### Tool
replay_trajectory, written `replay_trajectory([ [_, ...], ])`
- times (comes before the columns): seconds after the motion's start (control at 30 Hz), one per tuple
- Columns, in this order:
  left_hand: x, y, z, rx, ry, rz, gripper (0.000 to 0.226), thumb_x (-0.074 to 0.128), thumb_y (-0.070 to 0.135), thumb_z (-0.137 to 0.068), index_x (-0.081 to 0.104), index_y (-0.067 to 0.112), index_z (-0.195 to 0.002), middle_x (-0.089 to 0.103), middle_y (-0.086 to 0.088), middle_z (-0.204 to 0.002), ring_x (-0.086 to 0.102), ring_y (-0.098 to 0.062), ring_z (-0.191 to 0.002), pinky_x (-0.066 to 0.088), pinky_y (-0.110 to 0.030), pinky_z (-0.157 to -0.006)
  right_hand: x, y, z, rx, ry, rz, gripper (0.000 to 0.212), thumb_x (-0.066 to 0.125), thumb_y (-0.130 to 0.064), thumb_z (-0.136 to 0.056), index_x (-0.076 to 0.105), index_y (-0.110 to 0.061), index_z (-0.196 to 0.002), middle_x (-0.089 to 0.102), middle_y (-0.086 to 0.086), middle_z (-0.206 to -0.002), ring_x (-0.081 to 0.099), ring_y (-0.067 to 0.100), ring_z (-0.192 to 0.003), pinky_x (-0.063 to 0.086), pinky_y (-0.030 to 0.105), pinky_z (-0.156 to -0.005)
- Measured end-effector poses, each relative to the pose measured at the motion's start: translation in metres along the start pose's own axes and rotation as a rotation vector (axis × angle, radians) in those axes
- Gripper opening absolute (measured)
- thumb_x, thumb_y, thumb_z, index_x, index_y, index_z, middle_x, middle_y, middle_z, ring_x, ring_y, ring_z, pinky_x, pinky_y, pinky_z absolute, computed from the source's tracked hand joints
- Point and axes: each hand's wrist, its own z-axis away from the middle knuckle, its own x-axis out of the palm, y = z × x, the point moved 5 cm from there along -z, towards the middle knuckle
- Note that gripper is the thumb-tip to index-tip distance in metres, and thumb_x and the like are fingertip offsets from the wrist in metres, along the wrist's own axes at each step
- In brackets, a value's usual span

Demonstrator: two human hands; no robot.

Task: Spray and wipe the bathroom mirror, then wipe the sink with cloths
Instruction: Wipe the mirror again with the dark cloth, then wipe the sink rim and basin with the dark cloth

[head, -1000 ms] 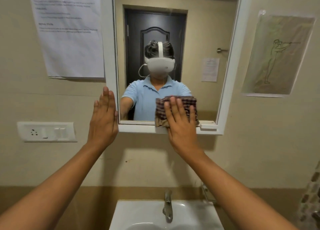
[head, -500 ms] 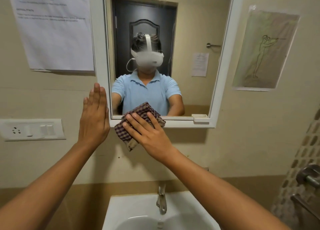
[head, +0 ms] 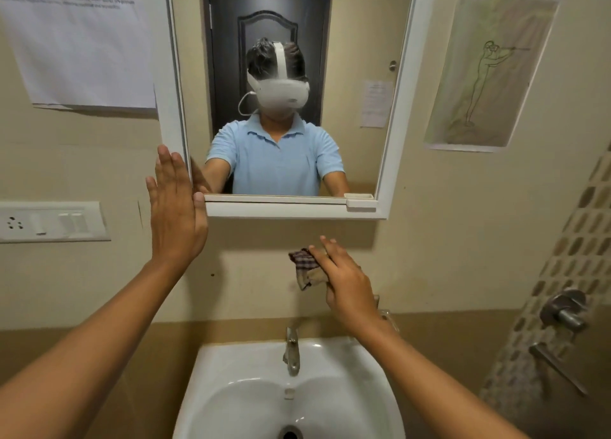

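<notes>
The white-framed mirror (head: 358,35) hangs on the beige wall, with the white sink (head: 228,402) and its metal tap (head: 292,352) below it. My left hand (head: 175,210) lies flat, fingers straight, against the mirror's lower left frame corner. Below the mirror's bottom edge and above the tap, my right hand (head: 347,283) holds a checked cloth (head: 304,265). Its fingers stretch over the top of the cloth and the thumb is hidden beneath. Part of the cloth hangs out to the left of the hand.
A switch and socket plate (head: 49,222) sits on the wall at left, under a printed paper notice (head: 79,42). A drawing (head: 489,68) hangs right of the mirror. A metal valve (head: 565,309) and a bar (head: 558,369) stick out from the tiled wall at right.
My right hand has carried the cloth down from the mirror's lower edge to below the frame, above the tap. The view has tilted down, showing more of the sink. The left hand stays put.
</notes>
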Motion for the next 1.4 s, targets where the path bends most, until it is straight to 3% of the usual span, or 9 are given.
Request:
replay_trajectory([
  [0.13, 0.006, 0.027, 0.037, -0.044, -0.014, 0.077, 0.073, 0.043, 0.014, -0.095, 0.004, 0.003, -0.156, -0.002, -0.017, -0.164, -0.007, -0.02, -0.152, 0.0, -0.049, -0.123, 0.009, 0.014, 0.034, 0.562, -0.049, -0.839, 0.043, 0.058, 0.005, -0.089, 0.061, -0.018, -0.125, 0.066, 0.003, -0.126, 0.06, 0.019, -0.119, 0.045, 0.045, -0.107],
  [0.27, 0.025, 0.067, 0.113, -0.093, -0.143, 0.275, 0.063, 0.05, 0.023, -0.095, 0.029, 0.007, -0.152, 0.02, -0.007, -0.163, 0.02, -0.022, -0.151, 0.027, -0.044, -0.118, 0.025, 0.007, 0.085, 1.075, -0.095, -1.514, 0.024, 0.057, 0.0, -0.093, 0.062, -0.007, -0.115, 0.07, 0.016, -0.116, 0.065, 0.034, -0.109, 0.05, 0.053, -0.098],
  [0.47, 0.076, 0.103, 0.225, -0.794, -0.671, 0.73, 0.04, 0.069, 0.032, -0.089, 0.063, 0.015, -0.125, 0.069, 0.001, -0.114, 0.066, -0.021, -0.109, 0.054, -0.031, -0.089, 0.034, -0.013, 0.122, 1.201, -0.26, -1.836, 0.03, 0.05, -0.017, -0.098, 0.067, 0.002, -0.113, 0.069, 0.022, -0.116, 0.068, 0.034, -0.103, 0.051, 0.046, -0.095],
  [0.57, 0.075, 0.107, 0.237, -0.796, -0.655, 0.643, 0.028, 0.076, 0.037, -0.081, 0.069, 0.015, -0.098, 0.073, 0.001, -0.092, 0.07, -0.017, -0.089, 0.058, -0.038, -0.079, 0.038, -0.013, 0.133, 1.07, -0.33, -1.718, 0.036, 0.063, -0.026, -0.092, 0.066, 0.0, -0.117, 0.069, 0.02, -0.117, 0.069, 0.032, -0.106, 0.053, 0.045, -0.094],
  [0.67, 0.076, 0.102, 0.248, -0.76, -0.67, 0.532, 0.028, 0.076, 0.04, -0.073, 0.067, 0.016, -0.085, 0.069, 0.001, -0.082, 0.067, -0.02, -0.082, 0.054, -0.04, -0.071, 0.051, -0.01, 0.152, 1.001, -0.376, -1.525, 0.042, 0.078, -0.011, -0.078, 0.065, -0.002, -0.117, 0.071, 0.017, -0.114, 0.069, 0.031, -0.105, 0.056, 0.044, -0.091],
  [0.93, 0.105, 0.06, 0.321, -0.779, -0.811, 0.534, 0.009, 0.069, 0.028, -0.09, 0.072, 0.022, -0.084, 0.071, 0.003, -0.077, 0.068, -0.015, -0.077, 0.058, -0.044, -0.073, 0.101, 0.001, 0.213, 1.364, -0.306, -1.55, 0.026, 0.063, -0.013, -0.093, 0.066, -0.007, -0.118, 0.074, 0.012, -0.111, 0.07, 0.029, -0.104, 0.058, 0.042, -0.084],
  [1.1, 0.132, 0.035, 0.334, -0.752, -0.918, 0.472, 0.014, 0.065, 0.021, -0.093, 0.066, 0.029, -0.082, 0.069, 0.003, -0.079, 0.066, -0.017, -0.067, 0.052, -0.022, -0.054, 0.125, 0.029, 0.229, 1.555, -0.162, -1.468, 0.025, 0.061, -0.014, -0.094, 0.063, -0.006, -0.117, 0.071, 0.015, -0.113, 0.067, 0.034, -0.105, 0.057, 0.045, -0.079],
  [1.27, 0.155, 0.004, 0.328, -0.73, -0.934, 0.395, 0.008, 0.067, 0.029, -0.091, 0.065, 0.028, -0.083, 0.067, 0.008, -0.079, 0.065, -0.013, -0.071, 0.051, -0.028, -0.068, 0.138, 0.077, 0.215, 1.489, -0.061, -1.086, 0.024, 0.066, -0.008, -0.091, 0.063, -0.009, -0.115, 0.069, 0.011, -0.112, 0.065, 0.029, -0.104, 0.053, 0.046, -0.094],
  [1.4, 0.177, -0.008, 0.321, -0.631, -0.959, 0.31, 0.014, 0.067, 0.031, -0.09, 0.068, 0.019, -0.097, 0.067, 0.007, -0.083, 0.062, -0.012, -0.077, 0.044, -0.023, -0.069, 0.156, 0.11, 0.179, 1.25, -0.044, -0.593, 0.011, 0.063, -0.012, -0.093, 0.064, -0.01, -0.104, 0.065, 0.005, -0.093, 0.063, 0.025, -0.093, 0.051, 0.034, -0.079],
])
